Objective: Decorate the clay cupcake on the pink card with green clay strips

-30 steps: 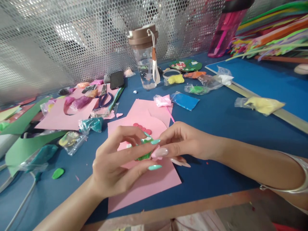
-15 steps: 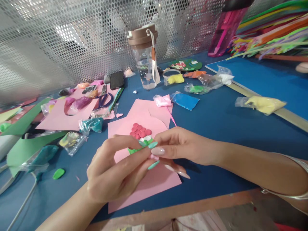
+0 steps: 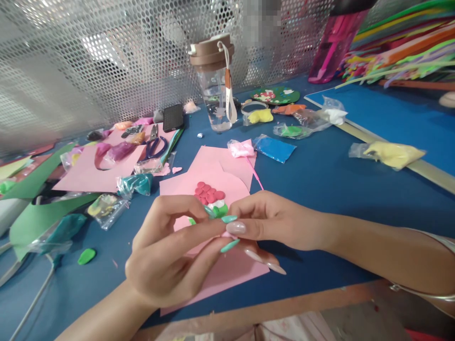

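Between the fingertips of both hands is a small bit of pale pink modelling clay (image 3: 227, 234), mostly covered by the fingers. My left hand (image 3: 177, 251) pinches it from the left, its thumb and index finger closed around it. From the right, my right hand (image 3: 263, 222) presses it between thumb and fingers. Below them lies a pink paper sheet (image 3: 213, 279). On the paper, just beyond the hands, sit red clay discs (image 3: 209, 192) in a cluster, with white and green clay (image 3: 221, 210) under them, partly hidden by the fingers.
Behind the paper stand a clear tumbler (image 3: 216, 90) and a bag of pink clay (image 3: 241, 149) near a pink stick tool (image 3: 254, 173). Scissors (image 3: 154, 144) and several clay bags lie left. A yellow clay bag (image 3: 393, 154) rests right. A perforated metal panel (image 3: 142, 47) borders the back.
Both hands stay together on the pink clay. My left index finger and thumb have spread slightly apart around it, and the fingers have shifted a little, uncovering more green clay.
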The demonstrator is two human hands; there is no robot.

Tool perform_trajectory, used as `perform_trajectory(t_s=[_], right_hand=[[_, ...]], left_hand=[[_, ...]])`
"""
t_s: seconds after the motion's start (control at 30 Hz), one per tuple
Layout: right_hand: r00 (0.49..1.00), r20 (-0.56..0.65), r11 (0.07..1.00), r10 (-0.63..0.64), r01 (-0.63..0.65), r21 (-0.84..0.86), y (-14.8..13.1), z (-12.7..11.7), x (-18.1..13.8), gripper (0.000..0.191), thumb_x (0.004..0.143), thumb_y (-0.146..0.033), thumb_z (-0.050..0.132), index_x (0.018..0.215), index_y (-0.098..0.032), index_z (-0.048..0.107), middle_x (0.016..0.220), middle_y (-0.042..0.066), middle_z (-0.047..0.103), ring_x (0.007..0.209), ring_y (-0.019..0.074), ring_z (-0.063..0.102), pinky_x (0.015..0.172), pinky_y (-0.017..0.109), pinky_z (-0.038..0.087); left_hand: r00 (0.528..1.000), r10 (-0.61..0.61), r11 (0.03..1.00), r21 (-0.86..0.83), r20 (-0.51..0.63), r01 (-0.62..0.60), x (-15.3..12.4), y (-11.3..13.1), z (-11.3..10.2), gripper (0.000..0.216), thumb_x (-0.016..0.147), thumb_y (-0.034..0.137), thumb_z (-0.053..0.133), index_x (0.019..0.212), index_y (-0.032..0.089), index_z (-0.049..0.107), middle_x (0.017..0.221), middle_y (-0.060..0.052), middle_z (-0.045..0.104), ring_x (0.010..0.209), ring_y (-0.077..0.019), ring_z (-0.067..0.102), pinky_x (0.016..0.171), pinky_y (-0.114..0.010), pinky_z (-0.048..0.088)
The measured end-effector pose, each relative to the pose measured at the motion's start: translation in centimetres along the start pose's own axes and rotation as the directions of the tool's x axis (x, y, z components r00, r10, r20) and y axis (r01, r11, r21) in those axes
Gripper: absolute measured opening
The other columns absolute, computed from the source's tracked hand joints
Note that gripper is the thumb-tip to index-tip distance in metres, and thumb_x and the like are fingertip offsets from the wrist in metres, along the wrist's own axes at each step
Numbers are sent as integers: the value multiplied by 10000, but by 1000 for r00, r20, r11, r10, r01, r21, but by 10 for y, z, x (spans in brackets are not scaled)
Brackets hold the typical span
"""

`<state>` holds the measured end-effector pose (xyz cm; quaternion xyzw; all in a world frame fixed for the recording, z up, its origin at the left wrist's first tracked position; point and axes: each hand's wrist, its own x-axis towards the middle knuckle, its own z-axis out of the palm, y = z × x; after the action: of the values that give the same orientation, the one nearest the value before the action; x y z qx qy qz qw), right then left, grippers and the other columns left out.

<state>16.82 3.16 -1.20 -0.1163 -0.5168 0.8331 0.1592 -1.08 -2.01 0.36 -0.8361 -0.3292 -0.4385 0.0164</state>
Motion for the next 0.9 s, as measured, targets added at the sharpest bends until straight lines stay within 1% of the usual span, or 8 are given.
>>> perform_trajectory(t_s=[0.13,0.3,0.47,0.6,0.7,0.8,0.83,0.9], right_hand=[[999,-10,998,-49,48,-43,-1,0,-2,202,865,-257,527,722,-115,525,501,-76,479,339,12,439,368,124,384],[995,-62,992,-80,73,-106,-2,-2,-2,188,852,-257,549,731,-113,554,514,-67,472,375,20,439,384,139,373],[989,-102,987,-104,89,-135,-2,-2,-2,202,836,-286,568,728,-116,557,492,-64,465,384,36,440,372,148,375],[987,-130,988,-98,81,-133,-3,-1,-2,296,846,-350,543,665,-115,535,511,-45,473,404,41,448,383,159,385],[981,-163,979,-109,78,-188,-5,0,-2,263,837,-318,558,670,-116,540,493,-52,463,397,39,433,387,158,375],[972,-205,961,-113,54,-272,-7,0,-3,251,805,-332,599,691,-110,569,481,-57,457,390,38,420,384,158,366],[972,-212,955,-104,38,-294,-8,0,-3,251,793,-334,611,691,-107,577,478,-56,457,391,38,421,385,157,365],[977,-201,948,-72,4,-319,-8,-1,-4,222,782,-299,620,689,-99,590,480,-54,461,397,36,429,393,154,367]], left_hand=[[994,-108,984,-144,7,108,1,1,3,141,773,122,626,895,190,649,855,-29,479,767,-114,513,583,-238,494],[984,-168,940,-293,54,177,2,-3,5,175,764,130,644,920,206,666,900,-31,488,737,-101,525,551,-232,493],[988,-146,950,-273,47,153,1,-6,3,215,757,88,638,924,219,668,919,-29,495,751,-105,535,573,-246,505],[995,-101,982,-161,14,101,-1,-8,2,234,751,63,632,931,210,664,942,-34,489,799,-113,523,622,-253,498],[997,-82,992,-95,6,82,-2,-12,2,279,737,61,643,963,224,654,938,-31,497,811,-116,519,628,-245,488],[994,-113,982,-149,12,114,-2,-16,3,319,729,119,643,1027,234,635,947,-45,498,823,-144,514,625,-271,485],[991,-131,974,-183,28,134,-2,-17,2,331,732,137,630,1050,229,626,954,-54,496,832,-157,513,635,-288,485],[982,-156,958,-225,102,176,-2,-17,1,336,747,156,594,1078,212,612,970,-71,489,858,-175,512,675,-320,487]])
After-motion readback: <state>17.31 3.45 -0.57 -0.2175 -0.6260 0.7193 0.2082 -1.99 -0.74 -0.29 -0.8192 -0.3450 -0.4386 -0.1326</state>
